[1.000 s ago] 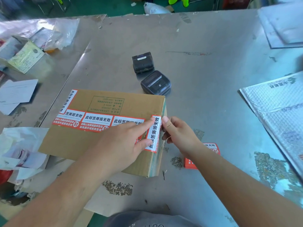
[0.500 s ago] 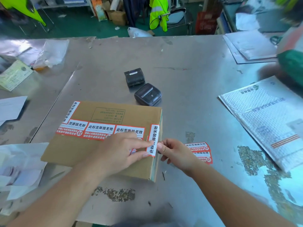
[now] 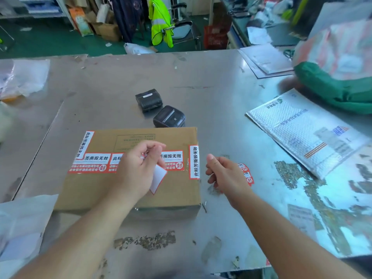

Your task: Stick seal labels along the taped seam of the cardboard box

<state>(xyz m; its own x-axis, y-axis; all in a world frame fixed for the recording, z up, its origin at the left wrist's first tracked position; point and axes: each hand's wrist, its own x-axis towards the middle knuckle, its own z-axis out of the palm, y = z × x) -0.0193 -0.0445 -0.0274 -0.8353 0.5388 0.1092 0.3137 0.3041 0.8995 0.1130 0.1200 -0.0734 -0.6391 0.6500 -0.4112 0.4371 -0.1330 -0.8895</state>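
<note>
Cardboard box (image 3: 128, 190) lies flat on the steel bench (image 3: 201, 87) in front of me, broad face up. Red-and-white seal labels (image 3: 94, 163) run in a row across its top along the seam. One more label (image 3: 85, 144) stands crosswise at the left end, and another (image 3: 193, 162) is stuck down along the right edge. My left hand (image 3: 138, 170) hangs over the middle of that row and hides part of it. Its fingers are curled round a white scrap of backing paper (image 3: 158, 181), whose red-edged corner pokes out below the palm. My right hand (image 3: 225, 174) is just beside the right edge of the box and apart from it, thumb up, fingers loosely curled with nothing in them. Under it on the bench lies a sheet of spare labels (image 3: 246, 174), mostly covered by the hand. Beyond the box sit two small black printers (image 3: 170, 118); whether the nearer one touches the far edge I cannot tell. A white bubble mailer (image 3: 306, 133) lies well off to the right, with a green bag (image 3: 338, 91) behind it.
</note>
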